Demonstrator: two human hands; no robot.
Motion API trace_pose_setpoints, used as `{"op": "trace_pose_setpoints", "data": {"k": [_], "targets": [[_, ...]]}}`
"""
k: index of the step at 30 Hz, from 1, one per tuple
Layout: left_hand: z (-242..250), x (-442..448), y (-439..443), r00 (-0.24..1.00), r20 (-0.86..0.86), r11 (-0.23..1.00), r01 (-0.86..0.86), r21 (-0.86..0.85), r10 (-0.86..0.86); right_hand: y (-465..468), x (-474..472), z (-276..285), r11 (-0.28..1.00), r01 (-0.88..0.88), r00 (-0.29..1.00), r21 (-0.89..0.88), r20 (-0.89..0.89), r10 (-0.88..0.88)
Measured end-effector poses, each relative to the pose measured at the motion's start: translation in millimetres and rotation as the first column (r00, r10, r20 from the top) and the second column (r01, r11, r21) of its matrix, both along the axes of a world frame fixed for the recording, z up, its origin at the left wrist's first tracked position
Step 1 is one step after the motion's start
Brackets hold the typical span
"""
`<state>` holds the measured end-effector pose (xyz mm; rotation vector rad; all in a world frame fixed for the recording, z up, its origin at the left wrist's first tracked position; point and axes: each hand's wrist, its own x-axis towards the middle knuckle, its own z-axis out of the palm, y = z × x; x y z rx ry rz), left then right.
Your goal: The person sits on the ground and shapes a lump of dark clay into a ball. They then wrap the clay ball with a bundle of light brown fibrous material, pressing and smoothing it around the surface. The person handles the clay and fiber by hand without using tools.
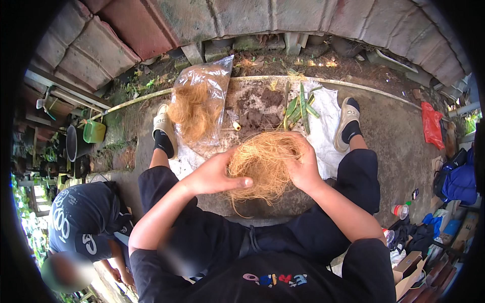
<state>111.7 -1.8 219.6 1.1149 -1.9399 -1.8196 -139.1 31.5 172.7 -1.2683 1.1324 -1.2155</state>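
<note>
A nest-like bowl of tan coconut fibre is held up above the ground between my knees. My left hand grips its left side, the thumb lying along the near rim. Around the right side curls my right hand, its fingers partly hidden behind loose strands. Beyond it, a white sack on the ground bears dark moist soil and cut green snake plant leaves. A clear plastic bag of loose fibre lies to the left, and a small pale-yellow spool-like item sits beside the soil.
Another person bends over at the lower left. A thin pipe crosses behind the sack, below roof tiles. Green container stands left; a red plastic bag, blue bag and cardboard box are at right.
</note>
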Motion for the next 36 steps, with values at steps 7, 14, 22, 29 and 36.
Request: {"op": "trace_pose_setpoints", "data": {"k": [7, 14, 22, 29, 36], "targets": [[-7.4, -14.6, 7.7, 0.983, -0.164, 0.991, -0.062, 0.118, 0.081, 7.9, 9.8, -10.0, 0.995, -0.007, 0.976, 0.099, 0.218, -0.015], [-0.3, -13.1, 8.1, 0.983, -0.025, 0.959, -0.169, 0.229, 0.18, 12.2, 14.0, -18.3, 0.944, -0.221, 0.971, 0.244, 0.147, 0.189], [-17.4, 13.9, 10.1, 0.948, 0.04, 0.949, -0.316, -0.012, 0.316, -28.2, -43.9, 43.5, 0.76, -0.626, 0.627, 0.178, -0.464, 0.625], [-2.8, 6.3, 6.5, 0.954, 0.281, 0.896, 0.027, -0.443, 0.11, -28.1, -58.6, 56.6, 0.873, -0.482, 0.815, 0.076, -0.325, 0.479], [-10.0, -2.0, -7.0, 0.992, 0.128, 0.971, 0.025, -0.237, 0.006, -18.2, -7.6, 37.7, 0.818, -0.478, 0.663, 0.32, -0.479, 0.575]]}}
